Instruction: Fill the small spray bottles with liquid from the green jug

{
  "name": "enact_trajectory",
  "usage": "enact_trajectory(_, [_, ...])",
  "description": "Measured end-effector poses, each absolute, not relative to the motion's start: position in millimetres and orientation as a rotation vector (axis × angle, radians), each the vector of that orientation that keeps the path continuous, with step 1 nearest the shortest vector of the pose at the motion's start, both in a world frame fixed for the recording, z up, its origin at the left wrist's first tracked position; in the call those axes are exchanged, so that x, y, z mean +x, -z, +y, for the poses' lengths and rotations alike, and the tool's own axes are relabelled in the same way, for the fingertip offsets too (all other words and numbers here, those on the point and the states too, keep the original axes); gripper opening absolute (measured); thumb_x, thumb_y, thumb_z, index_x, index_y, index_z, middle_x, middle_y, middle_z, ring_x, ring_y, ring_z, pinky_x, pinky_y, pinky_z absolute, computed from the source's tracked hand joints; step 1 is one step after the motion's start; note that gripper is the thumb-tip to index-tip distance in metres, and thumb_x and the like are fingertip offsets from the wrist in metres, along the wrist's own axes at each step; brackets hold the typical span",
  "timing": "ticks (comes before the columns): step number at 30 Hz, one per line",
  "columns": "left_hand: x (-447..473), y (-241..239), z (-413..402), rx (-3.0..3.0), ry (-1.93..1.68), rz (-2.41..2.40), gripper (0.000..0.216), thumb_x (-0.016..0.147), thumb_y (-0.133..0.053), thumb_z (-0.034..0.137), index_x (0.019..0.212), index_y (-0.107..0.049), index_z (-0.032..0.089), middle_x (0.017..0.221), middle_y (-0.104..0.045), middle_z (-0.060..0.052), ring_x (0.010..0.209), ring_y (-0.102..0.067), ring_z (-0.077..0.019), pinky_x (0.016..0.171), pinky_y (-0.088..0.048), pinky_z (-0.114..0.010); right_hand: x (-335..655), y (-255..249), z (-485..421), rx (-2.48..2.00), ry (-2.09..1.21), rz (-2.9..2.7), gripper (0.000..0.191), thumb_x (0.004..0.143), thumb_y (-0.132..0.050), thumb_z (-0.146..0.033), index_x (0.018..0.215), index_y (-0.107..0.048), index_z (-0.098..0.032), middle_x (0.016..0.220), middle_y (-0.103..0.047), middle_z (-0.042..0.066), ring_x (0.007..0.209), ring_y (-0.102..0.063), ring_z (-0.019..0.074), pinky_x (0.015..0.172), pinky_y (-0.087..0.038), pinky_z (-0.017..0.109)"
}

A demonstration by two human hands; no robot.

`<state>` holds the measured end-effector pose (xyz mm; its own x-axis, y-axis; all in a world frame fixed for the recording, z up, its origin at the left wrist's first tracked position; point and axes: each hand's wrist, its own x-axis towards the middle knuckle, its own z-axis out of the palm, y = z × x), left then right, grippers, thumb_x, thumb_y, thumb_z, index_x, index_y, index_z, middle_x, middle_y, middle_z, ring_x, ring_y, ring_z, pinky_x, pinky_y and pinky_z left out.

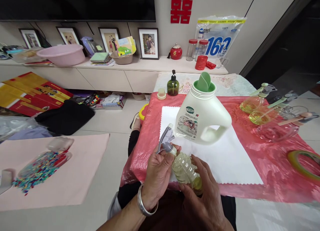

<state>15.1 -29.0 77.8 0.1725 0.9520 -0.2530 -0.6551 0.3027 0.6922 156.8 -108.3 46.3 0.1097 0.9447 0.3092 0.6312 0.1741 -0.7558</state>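
Observation:
A clear ribbed spray bottle with a grey trigger head is tilted over the table's front edge. A little yellowish liquid shows near its base. My left hand grips the bottle's neck just below the trigger head, thumb and fingers closed. Around the lower body curves my right hand, its fingers on both sides of the bottle. Just beyond stands a big white detergent jug with its mouth uncapped and a green spout showing inside. It rests on a white cloth.
Red plastic sheeting covers the table. A green pump bottle and a pale cap stand at the back left. On the right are three spray bottles, one pink, and a tape roll. Colourful bits lie on a pink mat at left.

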Motion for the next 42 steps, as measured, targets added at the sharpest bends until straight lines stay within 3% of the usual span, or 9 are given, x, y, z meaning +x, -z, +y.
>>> enact_trajectory(9, [10.4, -78.2, -23.8, 0.460, -1.168, 0.717, 0.032, 0.066, -0.091, 0.031, 0.091, -0.075, 0.018, 0.095, -0.077, -0.004, 0.097, -0.072, -0.0221, 0.097, -0.051, -0.036, 157.9, -46.9, -107.4, -1.508, -0.600, -1.534, 0.060, 0.090, -0.063, -0.042, 0.144, -0.041, -0.027, 0.133, -0.056, 0.010, 0.118, -0.060, 0.0264, 0.095, -0.057, 0.040])
enact_trajectory(15, [13.8, -87.0, -25.8, 0.444, -1.182, 0.668, 0.039, 0.071, -0.088, 0.029, 0.106, -0.072, 0.021, 0.106, -0.077, -0.005, 0.104, -0.071, -0.0237, 0.102, -0.051, -0.040, 157.0, -48.6, -107.0, -1.469, -0.657, -1.494, 0.060, 0.091, -0.063, -0.043, 0.145, -0.041, -0.028, 0.134, -0.055, 0.008, 0.120, -0.058, 0.0241, 0.097, -0.054, 0.035])
enact_trajectory(25, [8.7, -83.1, -22.9, 0.423, -1.098, 0.699, 0.038, 0.064, -0.093, 0.027, 0.097, -0.074, 0.018, 0.088, -0.075, -0.001, 0.089, -0.072, -0.0178, 0.089, -0.055, -0.031, 157.5, -42.3, -108.4, -1.362, -1.065, -1.280, 0.067, 0.085, -0.071, -0.046, 0.144, -0.044, -0.029, 0.139, -0.053, 0.009, 0.125, -0.054, 0.0290, 0.103, -0.049, 0.040])
enact_trajectory(34, [10.9, -83.9, -28.5, 0.608, -1.163, 0.674, 0.023, 0.081, -0.079, 0.038, 0.095, -0.074, 0.020, 0.103, -0.074, -0.007, 0.112, -0.065, -0.0269, 0.105, -0.046, -0.041, 154.7, -56.8, -108.8, -1.270, -1.374, -0.988, 0.076, 0.081, -0.072, -0.053, 0.147, -0.045, -0.025, 0.143, -0.055, 0.013, 0.126, -0.056, 0.0344, 0.103, -0.051, 0.047])
enact_trajectory(38, [12.0, -80.4, -30.7, 0.556, -1.166, 0.639, 0.034, 0.075, -0.085, 0.036, 0.104, -0.071, 0.022, 0.107, -0.071, -0.005, 0.110, -0.066, -0.0268, 0.103, -0.047, -0.042, 152.2, -54.4, -108.8, -1.166, -1.460, -0.931, 0.075, 0.081, -0.073, -0.050, 0.146, -0.044, -0.027, 0.144, -0.054, 0.012, 0.127, -0.056, 0.0335, 0.104, -0.049, 0.048])
enact_trajectory(42, [10.6, -76.6, -29.3, 0.488, -1.154, 0.675, 0.032, 0.072, -0.088, 0.034, 0.096, -0.072, 0.021, 0.094, -0.070, -0.001, 0.101, -0.069, -0.0236, 0.101, -0.049, -0.040, 149.8, -53.7, -108.5, -1.081, -1.484, -0.917, 0.070, 0.082, -0.072, -0.046, 0.144, -0.046, -0.028, 0.142, -0.056, 0.011, 0.126, -0.056, 0.0339, 0.106, -0.046, 0.050])
